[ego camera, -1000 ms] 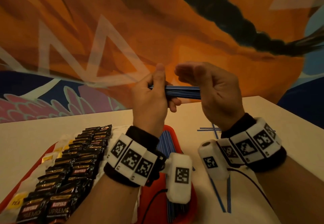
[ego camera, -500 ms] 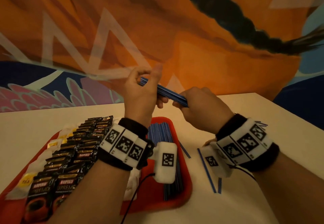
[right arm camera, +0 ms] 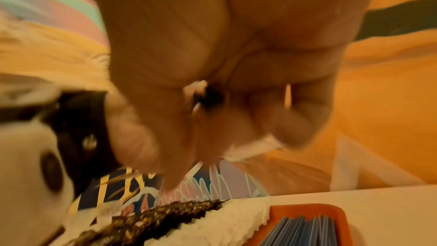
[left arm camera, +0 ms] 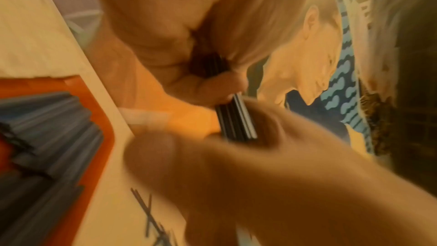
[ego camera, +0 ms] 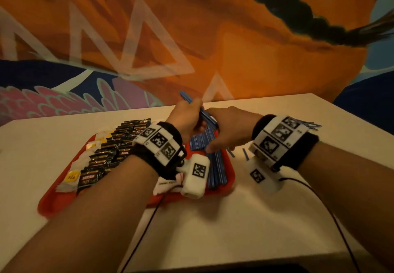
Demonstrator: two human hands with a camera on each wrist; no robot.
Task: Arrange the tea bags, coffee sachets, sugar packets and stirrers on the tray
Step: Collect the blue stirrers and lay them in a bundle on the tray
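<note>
Bare forearms wear black wristbands (ego camera: 170,130) carrying white blocks printed with 3 square black codes; a white camera pod (ego camera: 195,173) hangs under each, trailing black cable (ego camera: 140,236).

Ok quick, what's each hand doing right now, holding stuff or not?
Left hand: grips a bundle of blue stirrers.
Right hand: fingers curled round the other end of the same bundle.

On the red tray (ego camera: 231,178), the laid blue stirrers (ego camera: 215,166) fill the 3 o'clock side and the dark coffee sachets (ego camera: 106,157) fill the middle toward 9 o'clock. Bare table (ego camera: 213,225) lies open at 6 o'clock. At 3 o'clock of the tray, loose stirrers (ego camera: 245,153) lie on the table; more (ego camera: 311,124) lie farther toward 2 o'clock.
</note>
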